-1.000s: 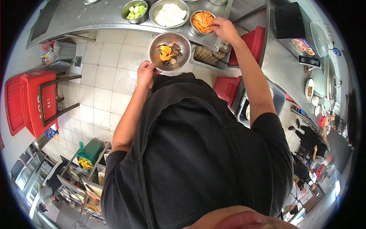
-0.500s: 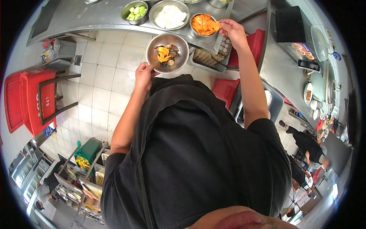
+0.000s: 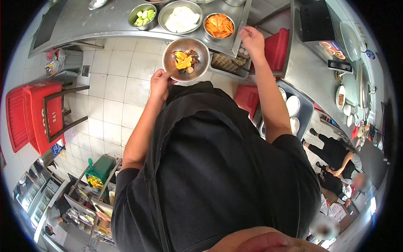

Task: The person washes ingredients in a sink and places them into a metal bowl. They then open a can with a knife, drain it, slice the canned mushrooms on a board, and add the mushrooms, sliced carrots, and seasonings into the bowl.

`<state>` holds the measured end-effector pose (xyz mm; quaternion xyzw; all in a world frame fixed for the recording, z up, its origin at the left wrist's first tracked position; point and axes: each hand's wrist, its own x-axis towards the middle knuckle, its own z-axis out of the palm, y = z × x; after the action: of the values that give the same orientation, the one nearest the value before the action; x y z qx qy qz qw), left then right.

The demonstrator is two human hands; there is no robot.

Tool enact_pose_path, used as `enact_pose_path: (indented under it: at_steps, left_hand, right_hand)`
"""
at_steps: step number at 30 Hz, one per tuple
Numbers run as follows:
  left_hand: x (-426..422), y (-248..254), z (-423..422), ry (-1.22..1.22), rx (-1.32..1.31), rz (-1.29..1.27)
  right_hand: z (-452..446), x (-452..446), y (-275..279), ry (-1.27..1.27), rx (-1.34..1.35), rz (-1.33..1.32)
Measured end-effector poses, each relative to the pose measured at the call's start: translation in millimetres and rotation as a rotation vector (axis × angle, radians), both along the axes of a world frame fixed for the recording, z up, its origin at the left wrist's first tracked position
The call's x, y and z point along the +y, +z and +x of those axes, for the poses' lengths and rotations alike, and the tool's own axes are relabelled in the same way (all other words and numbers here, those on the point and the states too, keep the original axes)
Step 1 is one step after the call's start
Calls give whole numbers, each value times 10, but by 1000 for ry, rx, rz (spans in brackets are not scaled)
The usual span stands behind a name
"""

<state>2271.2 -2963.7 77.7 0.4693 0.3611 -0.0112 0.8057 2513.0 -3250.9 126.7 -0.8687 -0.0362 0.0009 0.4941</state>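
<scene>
My left hand [image 3: 160,84] grips the rim of a metal mixing bowl [image 3: 202,63] at its lower left. Inside lie orange carrot slices [image 3: 183,61], dark, wrinkled pieces [image 3: 194,58] and a small round tan piece [image 3: 189,69]. My right hand [image 3: 253,41] hovers just right of a steel container [image 3: 207,31] heaped with carrot slices [image 3: 219,25]. Its fingers are curled together and no food shows between them. Left of that container stand a wide bowl of white pieces [image 3: 181,19] and a smaller bowl of green chunks [image 3: 144,17].
The bowls stand on a steel counter [image 3: 96,25]. Below its right end is a crate with egg trays [image 3: 226,63]. A grey tub of white bowls [image 3: 308,111] sits by my right arm; red bins [image 3: 46,113] stand at left. Several people are at lower right [image 3: 336,157].
My right hand has let go of the carrot slices it held above the container and shifted slightly right and down. The orange slices in the mixing bowl look rearranged, and the view has shifted slightly.
</scene>
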Motion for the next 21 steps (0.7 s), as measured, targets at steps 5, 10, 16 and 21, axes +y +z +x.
enact_pose_path:
  at_steps: [5,10,16,21]
  left_hand:
    - [-31,-73,13,4,-7,-3]
    - [-55,-61,-37,24,-9,-10]
    - [-98,-19,-89,72,-4,8]
    - [-74,-76,-135,67,-42,1]
  right_hand:
    - [276,156,101,90,-59,-375]
    - [374,375,162,103,34,-647]
    - [632,133,-130,71,14,-407]
    - [542,121,-203,21,164,117]
